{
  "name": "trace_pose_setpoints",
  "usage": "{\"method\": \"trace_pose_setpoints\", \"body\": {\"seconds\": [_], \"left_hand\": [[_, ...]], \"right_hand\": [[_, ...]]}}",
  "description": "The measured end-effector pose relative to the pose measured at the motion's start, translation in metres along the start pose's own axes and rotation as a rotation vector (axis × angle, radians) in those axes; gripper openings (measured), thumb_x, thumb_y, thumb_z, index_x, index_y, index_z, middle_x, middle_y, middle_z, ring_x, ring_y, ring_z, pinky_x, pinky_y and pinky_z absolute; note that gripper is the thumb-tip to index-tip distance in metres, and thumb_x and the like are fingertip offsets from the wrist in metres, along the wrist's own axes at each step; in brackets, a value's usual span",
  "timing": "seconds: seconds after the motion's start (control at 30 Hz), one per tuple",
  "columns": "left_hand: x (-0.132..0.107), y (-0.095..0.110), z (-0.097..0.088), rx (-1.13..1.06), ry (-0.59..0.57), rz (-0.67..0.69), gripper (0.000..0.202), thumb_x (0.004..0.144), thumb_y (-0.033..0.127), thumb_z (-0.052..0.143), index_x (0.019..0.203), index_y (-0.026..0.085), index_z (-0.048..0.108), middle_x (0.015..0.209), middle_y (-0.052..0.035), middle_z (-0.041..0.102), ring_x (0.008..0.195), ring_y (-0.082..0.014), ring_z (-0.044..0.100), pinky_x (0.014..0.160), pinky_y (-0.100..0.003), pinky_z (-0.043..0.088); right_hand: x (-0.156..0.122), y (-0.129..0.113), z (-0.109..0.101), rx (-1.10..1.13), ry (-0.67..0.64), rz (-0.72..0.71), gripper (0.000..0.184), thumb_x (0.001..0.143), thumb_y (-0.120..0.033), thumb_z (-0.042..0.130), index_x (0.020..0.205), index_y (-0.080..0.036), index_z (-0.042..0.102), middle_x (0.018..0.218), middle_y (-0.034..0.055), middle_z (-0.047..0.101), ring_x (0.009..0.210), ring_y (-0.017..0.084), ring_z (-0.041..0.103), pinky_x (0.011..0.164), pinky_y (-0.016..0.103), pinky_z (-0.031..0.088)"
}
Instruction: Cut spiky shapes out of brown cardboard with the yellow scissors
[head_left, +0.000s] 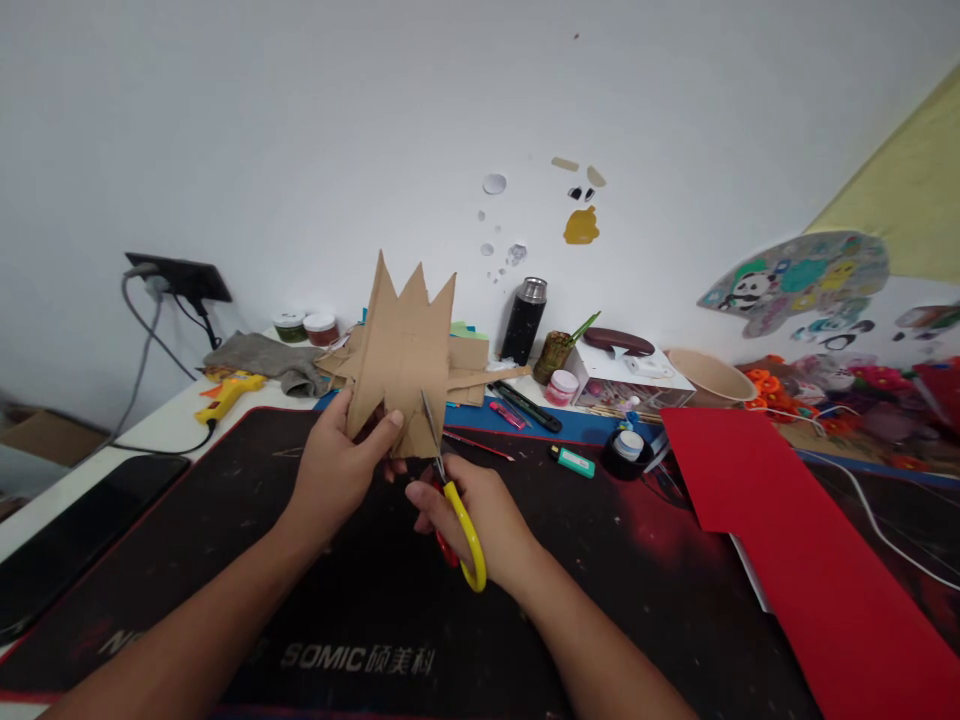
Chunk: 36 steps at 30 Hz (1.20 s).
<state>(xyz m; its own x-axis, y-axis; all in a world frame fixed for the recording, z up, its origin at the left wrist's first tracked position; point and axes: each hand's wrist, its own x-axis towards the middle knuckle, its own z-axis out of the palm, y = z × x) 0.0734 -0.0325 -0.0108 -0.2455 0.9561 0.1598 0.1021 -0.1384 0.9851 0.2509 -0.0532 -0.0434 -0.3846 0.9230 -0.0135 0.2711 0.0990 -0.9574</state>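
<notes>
My left hand [341, 465] grips the lower left edge of a brown cardboard piece [405, 350] with several pointed spikes along its top, held upright above the desk. My right hand [480, 515] is closed around scissors [454, 500] with yellow and red handles. The blades point up into the bottom edge of the cardboard. Both hands hover over a black desk mat [225, 560].
A red sheet [787, 530] lies at the right. More cardboard scraps [472, 365], a yellow glue gun [225, 393], a grey cloth [262, 358], a black flask [523, 320], small jars, pens, a tape roll [627, 447] and a bowl [709, 375] line the wall.
</notes>
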Motion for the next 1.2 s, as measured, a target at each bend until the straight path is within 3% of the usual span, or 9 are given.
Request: {"method": "trace_pose_setpoints", "body": {"seconds": [0.17,0.7,1.0,1.2], "left_hand": [[0.002,-0.004,0.001,-0.084,-0.022,-0.041,0.038,0.08,0.041,0.082,0.101,0.022,0.057,0.07,0.0055,0.065,0.044,-0.0161,0.063,0.037,-0.026,0.047],[-0.001,-0.003,0.003,0.043,0.102,0.058,0.034,0.08,0.043,0.081,0.094,0.023,0.057,0.069,0.0048,0.065,0.046,-0.0183,0.066,0.04,-0.029,0.053],[0.0,-0.003,0.001,0.006,0.075,0.011,0.036,0.08,0.043,0.082,0.097,0.023,0.058,0.07,0.004,0.066,0.046,-0.0192,0.066,0.039,-0.03,0.052],[0.0,-0.005,0.003,-0.105,0.055,-0.049,0.038,0.08,0.042,0.082,0.102,0.021,0.06,0.07,0.0052,0.065,0.044,-0.0161,0.062,0.038,-0.026,0.046]], "right_hand": [[0.002,0.003,0.001,0.088,-0.012,0.021,0.031,0.1,-0.049,0.076,0.095,-0.021,0.065,0.075,0.001,0.074,0.064,0.017,0.073,0.058,0.024,0.051],[0.005,0.011,-0.001,0.053,-0.006,-0.036,0.041,0.099,-0.061,0.074,0.097,-0.02,0.068,0.08,0.0039,0.076,0.073,0.02,0.075,0.066,0.028,0.054],[0.003,0.007,-0.002,0.181,-0.072,0.001,0.062,0.084,-0.079,0.082,0.1,-0.021,0.065,0.085,0.0043,0.074,0.079,0.023,0.074,0.072,0.031,0.056],[0.001,0.002,-0.009,0.065,-0.111,-0.038,0.065,0.085,-0.079,0.081,0.11,-0.021,0.067,0.092,0.0044,0.074,0.081,0.021,0.068,0.07,0.029,0.053]]}}
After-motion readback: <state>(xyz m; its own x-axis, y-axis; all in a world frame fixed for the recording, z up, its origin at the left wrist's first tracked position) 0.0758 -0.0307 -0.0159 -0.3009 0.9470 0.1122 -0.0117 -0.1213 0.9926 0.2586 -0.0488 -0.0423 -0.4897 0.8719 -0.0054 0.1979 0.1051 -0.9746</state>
